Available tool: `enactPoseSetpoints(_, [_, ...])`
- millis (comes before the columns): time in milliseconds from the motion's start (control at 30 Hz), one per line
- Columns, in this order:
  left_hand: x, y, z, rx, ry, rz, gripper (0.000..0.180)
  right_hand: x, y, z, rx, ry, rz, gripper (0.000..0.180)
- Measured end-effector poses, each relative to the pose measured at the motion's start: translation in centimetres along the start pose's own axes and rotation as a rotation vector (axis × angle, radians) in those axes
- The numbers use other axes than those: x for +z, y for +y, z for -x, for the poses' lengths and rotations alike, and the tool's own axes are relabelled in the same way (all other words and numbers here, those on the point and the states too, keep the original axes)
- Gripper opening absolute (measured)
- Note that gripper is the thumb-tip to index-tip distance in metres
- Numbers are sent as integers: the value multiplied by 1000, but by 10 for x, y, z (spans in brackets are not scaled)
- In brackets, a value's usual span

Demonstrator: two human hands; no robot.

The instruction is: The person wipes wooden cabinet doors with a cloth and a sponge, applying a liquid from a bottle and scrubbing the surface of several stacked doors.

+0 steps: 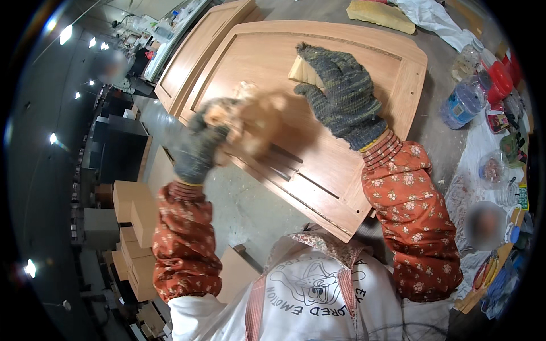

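A light-brown wooden panel (335, 131) with a recessed centre and slots near its near edge lies in front of me. My left hand (202, 139), in a dark knitted glove, is closed on a crumpled tan cloth (259, 122) above the panel's left edge. Motion smears the cloth, so its exact kind is unsure. Over the far middle of the panel, my gloved right hand (347, 94) grips a pale yellow block (304, 73) that resembles a sponge. The glove covers part of the block.
Another wooden panel (199, 48) lies beyond the first, at left. A larger yellow sponge-like piece (381, 16) sits at the far edge. Clear plastic bottles (463, 105) and a red container (499, 80) crowd the right. Cardboard boxes (136, 250) stand at lower left.
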State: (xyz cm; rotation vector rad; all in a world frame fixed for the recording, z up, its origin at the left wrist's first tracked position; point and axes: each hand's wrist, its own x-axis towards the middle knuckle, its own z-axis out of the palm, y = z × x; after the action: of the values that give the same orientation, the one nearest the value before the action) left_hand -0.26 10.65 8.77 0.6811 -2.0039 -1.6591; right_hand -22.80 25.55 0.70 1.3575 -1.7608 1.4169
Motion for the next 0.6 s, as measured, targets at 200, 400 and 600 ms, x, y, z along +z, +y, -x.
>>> enactPoseSetpoints(200, [-93, 34, -19, 380, 39, -810, 37, 1, 0, -1, 30, 24, 37, 62])
enactPoseSetpoints(400, [-19, -24, -24, 341, -308, -1333, 42, 1, 7, 0, 43, 57, 55, 59])
enactPoseSetpoints(600, [-7, -6, -18, 320, -642, -1042, 46, 3, 10, 3, 69, -1, 68, 60])
